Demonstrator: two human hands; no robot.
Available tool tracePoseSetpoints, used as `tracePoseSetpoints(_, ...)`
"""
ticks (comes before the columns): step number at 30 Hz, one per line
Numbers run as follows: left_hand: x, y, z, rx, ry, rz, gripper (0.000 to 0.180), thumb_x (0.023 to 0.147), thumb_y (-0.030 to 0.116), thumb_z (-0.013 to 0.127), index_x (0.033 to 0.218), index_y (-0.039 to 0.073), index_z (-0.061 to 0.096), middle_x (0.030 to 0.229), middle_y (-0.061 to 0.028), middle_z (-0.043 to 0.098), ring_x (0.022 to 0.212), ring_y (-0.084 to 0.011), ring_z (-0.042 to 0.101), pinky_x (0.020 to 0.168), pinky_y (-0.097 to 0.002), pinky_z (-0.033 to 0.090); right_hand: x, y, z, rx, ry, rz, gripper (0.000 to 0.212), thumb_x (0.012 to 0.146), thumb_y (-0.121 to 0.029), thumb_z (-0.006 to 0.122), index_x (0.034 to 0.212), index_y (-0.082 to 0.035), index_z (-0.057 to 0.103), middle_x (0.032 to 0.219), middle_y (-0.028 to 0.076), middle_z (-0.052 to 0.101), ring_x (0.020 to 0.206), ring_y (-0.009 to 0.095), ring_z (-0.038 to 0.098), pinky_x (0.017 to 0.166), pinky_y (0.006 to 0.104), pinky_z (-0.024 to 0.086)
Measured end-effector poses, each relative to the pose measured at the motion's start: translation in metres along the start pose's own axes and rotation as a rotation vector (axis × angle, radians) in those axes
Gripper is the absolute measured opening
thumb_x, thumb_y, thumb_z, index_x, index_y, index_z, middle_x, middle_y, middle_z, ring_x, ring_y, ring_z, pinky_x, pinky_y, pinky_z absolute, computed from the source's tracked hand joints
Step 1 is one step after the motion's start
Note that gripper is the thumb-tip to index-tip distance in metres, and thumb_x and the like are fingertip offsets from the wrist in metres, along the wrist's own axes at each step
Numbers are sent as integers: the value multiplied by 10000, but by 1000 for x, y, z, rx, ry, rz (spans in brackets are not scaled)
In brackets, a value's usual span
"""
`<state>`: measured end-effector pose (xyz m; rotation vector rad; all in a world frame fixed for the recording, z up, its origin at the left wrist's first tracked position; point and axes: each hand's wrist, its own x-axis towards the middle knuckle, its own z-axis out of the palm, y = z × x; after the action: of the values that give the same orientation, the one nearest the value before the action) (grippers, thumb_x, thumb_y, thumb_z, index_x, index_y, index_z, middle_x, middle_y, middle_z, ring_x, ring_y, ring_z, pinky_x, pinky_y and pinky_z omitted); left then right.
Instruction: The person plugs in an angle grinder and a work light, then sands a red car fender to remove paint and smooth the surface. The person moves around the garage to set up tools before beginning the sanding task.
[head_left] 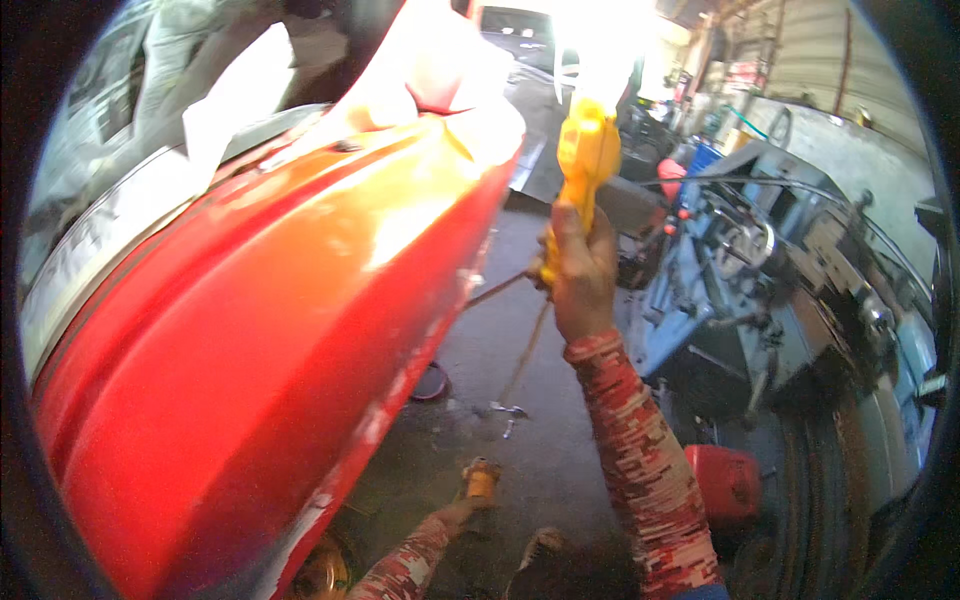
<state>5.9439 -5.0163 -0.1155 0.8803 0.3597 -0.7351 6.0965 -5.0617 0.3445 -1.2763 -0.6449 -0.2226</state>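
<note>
My right hand (582,270) is raised in front of me, fingers wrapped round the handle of a yellow handheld tool (588,150). Glare washes out its upper end, so its exact kind is unclear. Thin brown cords appear below that hand. Low down, my left hand (455,515) is closed on a short orange-brown cylindrical thing (482,482), blurred and hard to identify. Left of both hands stretches a large glossy red vehicle body panel (250,350), with pale scuffed patches along its near edge. Neither hand touches it.
Grey-blue workshop machinery with a handwheel (745,245) stands to the right. A red container (725,482) sits on the floor near my right forearm. A dark ring-shaped object (432,382) and a small metal piece (510,412) lie on the concrete floor (500,340). White sheeting (235,95) covers things far left.
</note>
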Motion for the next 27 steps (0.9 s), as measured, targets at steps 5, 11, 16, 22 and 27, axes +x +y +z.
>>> tracePoseSetpoints(5,-6,-3,-2,17,67,92,399,888,299,735,1176,75,573,902,-78,615,699,-276,695,623,-433,615,-12,-17,-64,-185,278,-186,274,971,-279,678,1121,-70,587,848,-10,570,632,97,528,589,278,491)
tracePoseSetpoints(11,2,-29,-3,23,77,-214,412,884,287,708,1195,73,544,841,-154,674,711,-333,700,640,-488,599,-150,-29,-237,-778,575,-180,227,884,-199,744,1039,-45,686,921,55,694,803,176,642,732,341,504)
tracePoseSetpoints(16,18,-26,1,103,74,-354,450,891,276,729,1224,69,510,915,-191,659,774,-334,703,665,-507,609,-245,-67,-329,-1797,539,-226,261,928,-109,700,1161,-7,641,967,37,637,881,153,624,815,322,501)
tracePoseSetpoints(22,26,-26,9,162,-90,-483,439,917,292,706,1220,47,504,886,-189,665,717,-314,702,629,-459,606,-290,-67,-386,-1063,934,108,350,851,-188,757,1103,34,660,989,72,703,850,186,653,749,363,525)
tracePoseSetpoints(27,20,-21,15,253,-91,-537,436,929,309,676,1227,40,506,820,-173,688,658,-288,699,583,-426,600,-307,-36,-406,-1073,944,131,315,849,-166,736,1084,27,653,1001,79,697,890,191,644,809,383,514)
